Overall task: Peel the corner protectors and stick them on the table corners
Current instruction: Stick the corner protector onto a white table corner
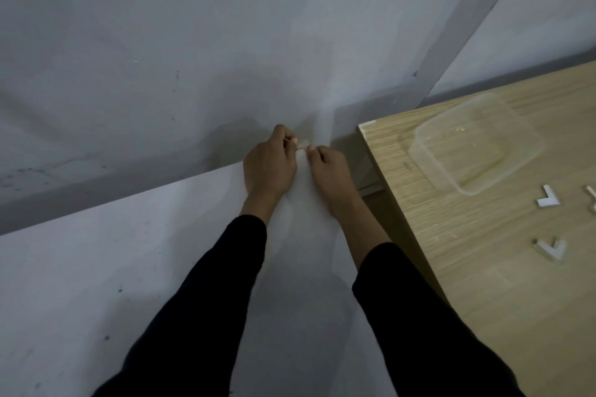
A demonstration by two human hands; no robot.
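One small corner protector (pixel 302 144) between left hand (pixel 269 167) and right hand (pixel 329 172), curled fingers (pixel 283 134) of both tight on it.

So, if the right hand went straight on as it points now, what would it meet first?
Probably the corner protector, which the left hand pinches just ahead of the right hand; whether they already touch is unclear.

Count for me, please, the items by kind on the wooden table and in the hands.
Corner protectors on the wooden table: 3, one cut by the frame edge
Held corner protector, pinched between left hand and right hand: 1
Clear plastic container: 1
Total: 5
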